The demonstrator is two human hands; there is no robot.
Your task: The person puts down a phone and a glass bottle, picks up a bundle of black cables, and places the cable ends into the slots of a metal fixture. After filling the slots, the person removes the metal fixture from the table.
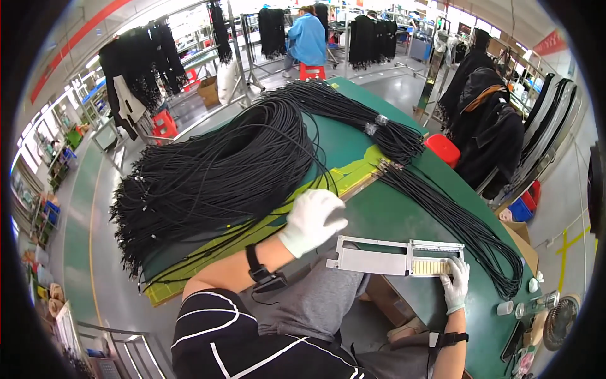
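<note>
My left hand [314, 221], in a white glove, hovers beside the big coil of black cables [221, 158]. Its fingers are curved, with a gap between them and the thumb, and nothing shows in it. My right hand [456, 285], also gloved, grips the right end of a long silvery metal frame [372, 261] at the table's near edge. The frame's left part has a plain flat plate; its right part holds a row of pale yellowish strips [429, 268]. The right fingertips lie over the end of that row.
A tied cable bundle [353, 110] and a loose one [451, 218] lie on the green table [385, 211], with a yellow strip [360, 169] between. A glass jar [536, 305] and small fan [562, 322] stand at right. Beyond are a red stool [443, 150] and a person in blue [307, 39].
</note>
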